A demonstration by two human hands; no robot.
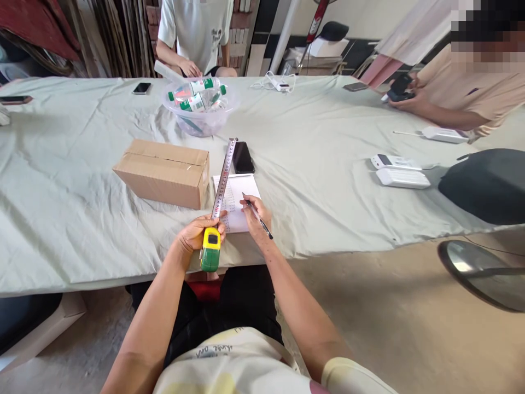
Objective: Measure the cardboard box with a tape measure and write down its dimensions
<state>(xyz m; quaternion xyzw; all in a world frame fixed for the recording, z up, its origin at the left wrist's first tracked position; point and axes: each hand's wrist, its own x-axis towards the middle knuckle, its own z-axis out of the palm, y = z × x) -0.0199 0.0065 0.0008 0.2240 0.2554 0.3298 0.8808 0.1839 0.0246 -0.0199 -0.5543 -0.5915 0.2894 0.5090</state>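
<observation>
Gripping the tape measure at the near edge of the worktop in the left hand, pinching the pen over the paper in the right hand. Best to read the blade square-on, writing clear of it, avoiding the carton and phone beyond.

Draped table, cardboard box, paper, phones, bowl

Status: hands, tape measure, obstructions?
Left hand holds tape measure, blade out. Right hand holds pen over paper. Blade overlaps paper in view; cardboard box alongside.
</observation>
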